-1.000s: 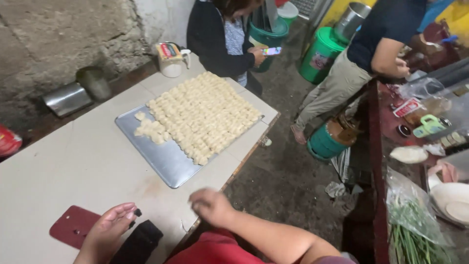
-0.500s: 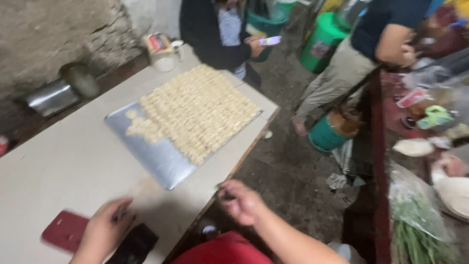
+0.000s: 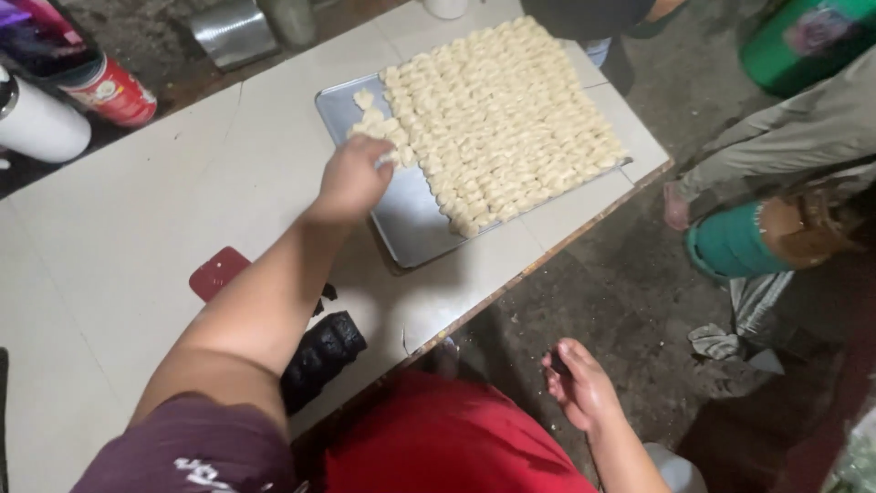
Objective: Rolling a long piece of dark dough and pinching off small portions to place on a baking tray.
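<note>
Red cylindrical can with pale printed label (image 3: 114,89) on dark ledge, top left, beyond my table. Just beside it, plain white cylindrical bottle (image 3: 38,123). No screens, no signs.

Probably food-prep kitchen: dough-piece tray (image 3: 415,224).

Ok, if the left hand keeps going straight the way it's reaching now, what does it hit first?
The left hand points up and right across the metal tray. Its fingertips already sit at the loose dough pieces near the tray's corner; going on, it would likely meet the packed rows of dough pieces, though its height above them is unclear.
</note>
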